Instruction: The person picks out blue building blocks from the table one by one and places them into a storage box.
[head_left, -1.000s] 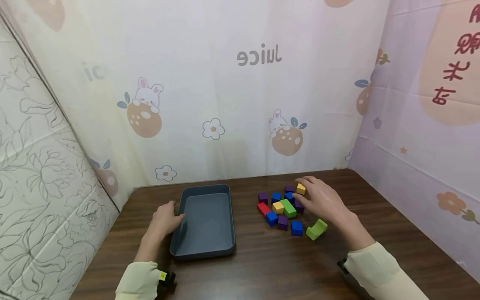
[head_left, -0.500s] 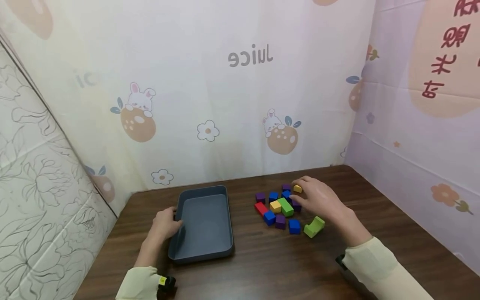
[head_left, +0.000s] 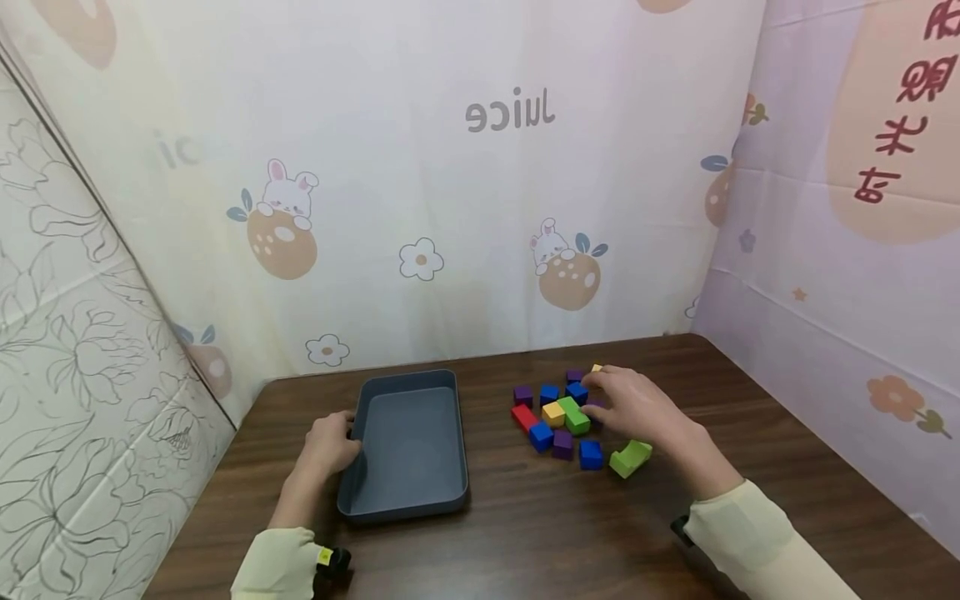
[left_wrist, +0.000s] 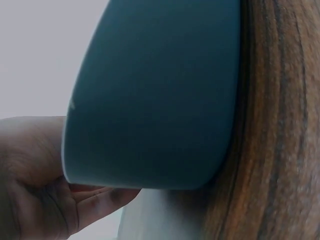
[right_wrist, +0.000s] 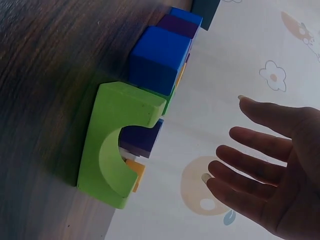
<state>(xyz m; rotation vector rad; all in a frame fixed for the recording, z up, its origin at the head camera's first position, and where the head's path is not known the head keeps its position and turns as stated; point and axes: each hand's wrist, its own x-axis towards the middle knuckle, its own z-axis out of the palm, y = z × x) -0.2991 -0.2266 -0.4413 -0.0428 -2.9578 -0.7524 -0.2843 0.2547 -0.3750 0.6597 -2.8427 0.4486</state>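
My left hand (head_left: 330, 446) grips the left rim of a dark grey rectangular tray (head_left: 408, 450), thumb at the rim and fingers along the outer side. In the left wrist view the tray's outer wall (left_wrist: 155, 100) hides part of that hand. My right hand (head_left: 633, 404) hovers over the right side of a loose group of coloured blocks, partly covering a yellow block (head_left: 597, 367) and a purple one. In the right wrist view its fingers are spread and hold nothing. Nearest that camera stands a light green arch block (right_wrist: 102, 145), with a blue block (right_wrist: 159, 59) beyond it.
Around the group's middle lie a green block (head_left: 573, 417), another yellow block (head_left: 553, 414) and a red block (head_left: 525, 418). Several blue and purple blocks surround them. The brown wooden table (head_left: 510, 533) ends at a printed curtain (head_left: 420, 167) behind and another at right.
My right hand has shifted slightly nearer and lower over the blocks, covering more of the far yellow block. The left hand stays on the tray; the head view shifts a little.
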